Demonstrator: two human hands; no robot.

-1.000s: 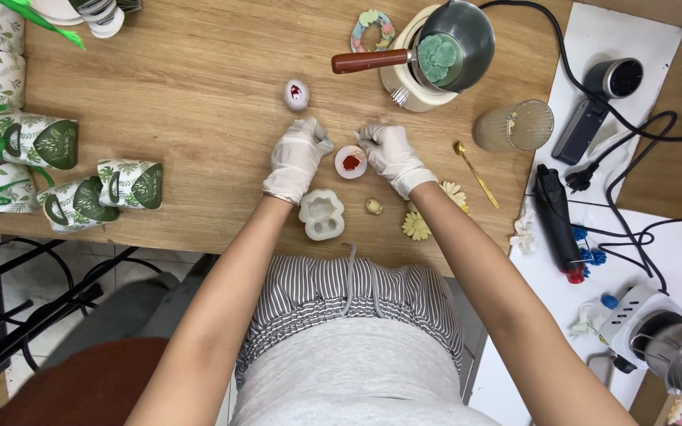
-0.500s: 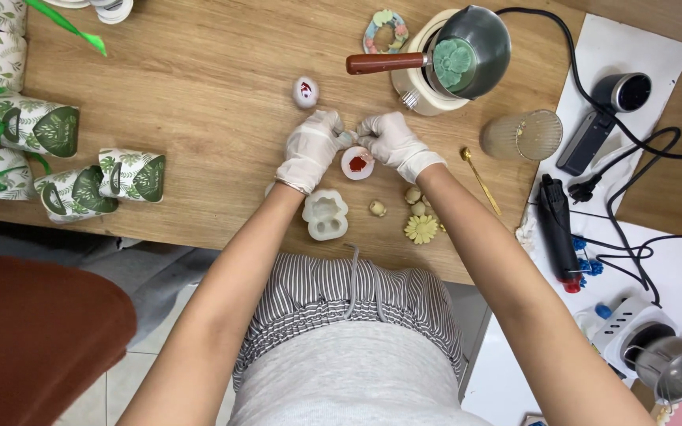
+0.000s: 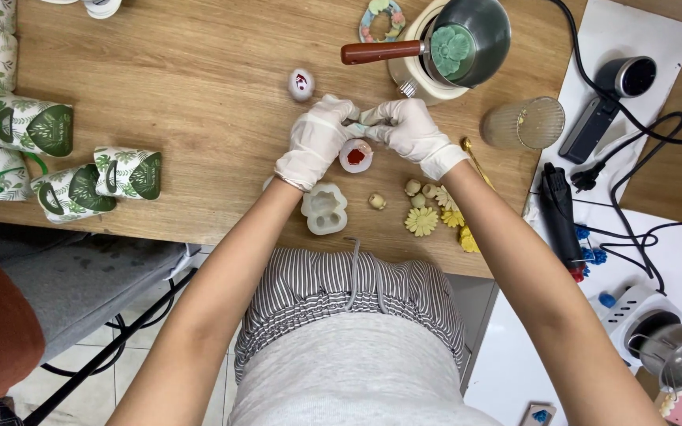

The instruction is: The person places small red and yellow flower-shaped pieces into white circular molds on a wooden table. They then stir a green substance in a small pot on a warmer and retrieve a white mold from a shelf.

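Both hands wear white gloves and meet over the wooden table [image 3: 199, 87]. My left hand [image 3: 317, 142] and my right hand [image 3: 412, 130] together pinch a small pale greenish piece [image 3: 362, 120] between their fingertips. Just below them sits a small white mould with red filling [image 3: 356, 155]. A white silicone mould [image 3: 324, 208] lies near the table's front edge, under my left wrist. Small yellow and cream flower-shaped pieces [image 3: 422, 219] lie beside my right forearm.
A steel pot with a wooden handle [image 3: 467, 39] holds green wax on a small heater. A ribbed glass [image 3: 524, 124], a small egg-shaped mould [image 3: 301, 84], leaf-patterned gift boxes [image 3: 69, 185] at the left, a black tool [image 3: 560, 221] and cables [image 3: 633, 150] at the right.
My hands have lifted from beside the red-filled mould and come together above it, now holding a small pale piece between the fingertips. The view has shifted slightly.
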